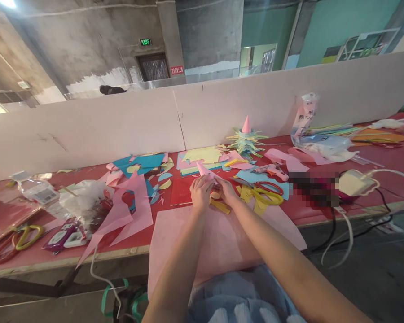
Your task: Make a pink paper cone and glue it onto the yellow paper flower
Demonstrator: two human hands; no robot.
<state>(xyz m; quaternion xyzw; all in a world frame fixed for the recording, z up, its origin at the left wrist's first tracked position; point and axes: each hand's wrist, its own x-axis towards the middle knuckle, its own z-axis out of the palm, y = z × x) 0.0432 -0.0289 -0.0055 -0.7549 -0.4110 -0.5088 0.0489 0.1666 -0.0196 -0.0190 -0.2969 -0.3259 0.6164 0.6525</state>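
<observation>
Both my hands meet over the red table, pinched together on a small pink paper cone whose tip points up and left. My left hand wraps its fingers round the cone's base. My right hand presses against it from the right. Under my forearms lies a large pink paper sheet that hangs over the table's front edge. A yellow paper strip lies just below my hands.
Yellow-handled scissors and a pink glue gun lie right of my hands. A spiky paper tree with a pink cone top stands at the back. Paper scraps, a plastic bottle, bags and more scissors crowd the left.
</observation>
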